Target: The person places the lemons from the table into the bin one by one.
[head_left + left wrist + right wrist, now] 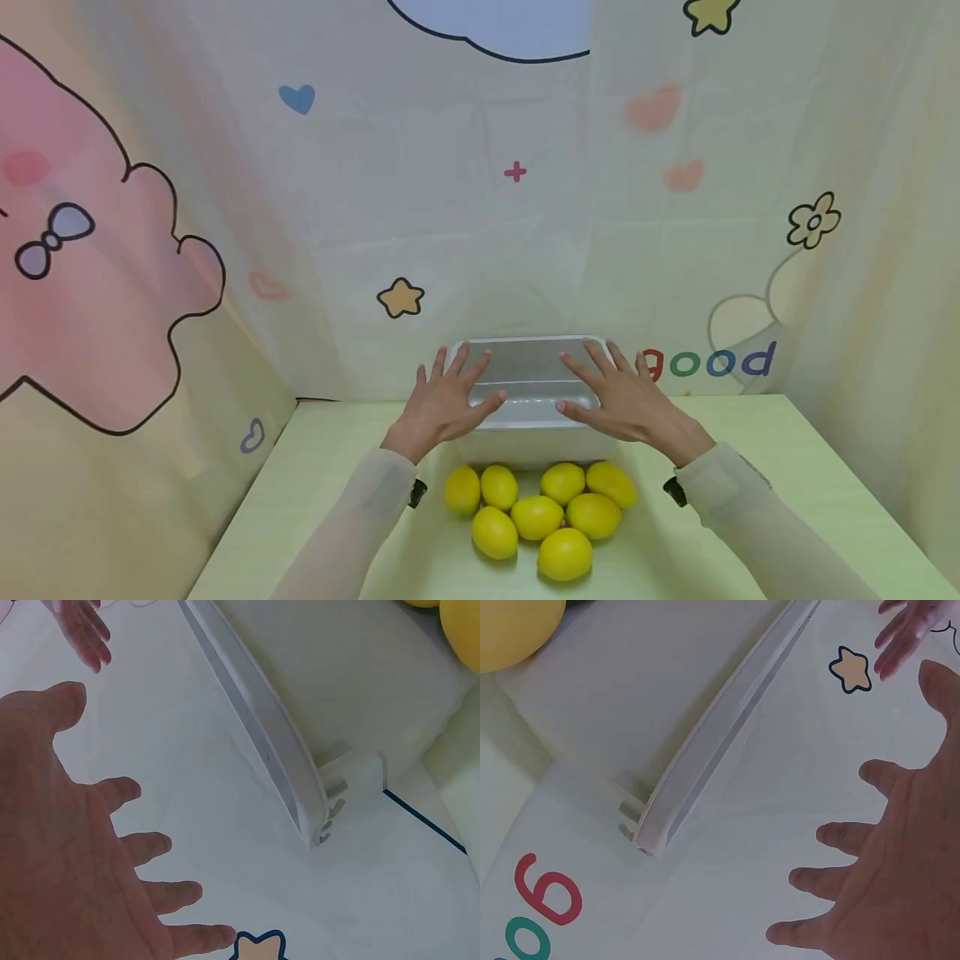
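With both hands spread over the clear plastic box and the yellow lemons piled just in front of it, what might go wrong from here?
1. The yellow lemons lie loose and close together on the pale green table; a sleeve passing over them might set one rolling.
2. The left hand and right hand hover open over the clear plastic box; it looks light, so an uneven grip might tip it.

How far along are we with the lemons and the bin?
Nothing looks done yet: all seven lemons lie on the table in front of the clear plastic bin, which looks empty. In hand: the left hand and right hand are spread open over the bin's rim, holding nothing. Every lemon remains outside it.
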Motion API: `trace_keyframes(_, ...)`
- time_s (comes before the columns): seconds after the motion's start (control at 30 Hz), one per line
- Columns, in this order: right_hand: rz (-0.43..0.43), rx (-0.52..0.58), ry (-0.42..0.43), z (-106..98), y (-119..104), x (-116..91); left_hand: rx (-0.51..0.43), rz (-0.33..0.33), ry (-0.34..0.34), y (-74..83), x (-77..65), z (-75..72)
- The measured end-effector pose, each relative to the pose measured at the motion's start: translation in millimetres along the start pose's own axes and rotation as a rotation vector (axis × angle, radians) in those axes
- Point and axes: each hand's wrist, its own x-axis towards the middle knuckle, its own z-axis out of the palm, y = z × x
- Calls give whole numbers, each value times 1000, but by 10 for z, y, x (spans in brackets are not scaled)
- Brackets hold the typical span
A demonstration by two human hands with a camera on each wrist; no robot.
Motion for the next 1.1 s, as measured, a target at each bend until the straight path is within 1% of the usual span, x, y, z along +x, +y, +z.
trace_keyframes(0.23,-37,0,66,33,-66,-117,-39,-10,48,-58,5,66)
trace_keyframes(0.37,-53,22,89,68,-100,-185,-65,-14,50,-100,19,91)
trace_keyframes(0.53,-64,60,92,115,-135,-273,-90,-33,48,-161,44,123)
trace_keyframes(0.63,-73,69,106,149,-150,-330,-137,-40,55,-195,54,152)
trace_keyframes(0.8,-129,48,163,207,-187,-434,-212,-46,77,-252,70,204)
trace_keyframes(0.97,-188,12,209,256,-251,-518,-266,-82,87,-303,82,254)
trace_keyframes(1.1,-213,19,227,280,-310,-578,-316,-105,91,-321,94,284)
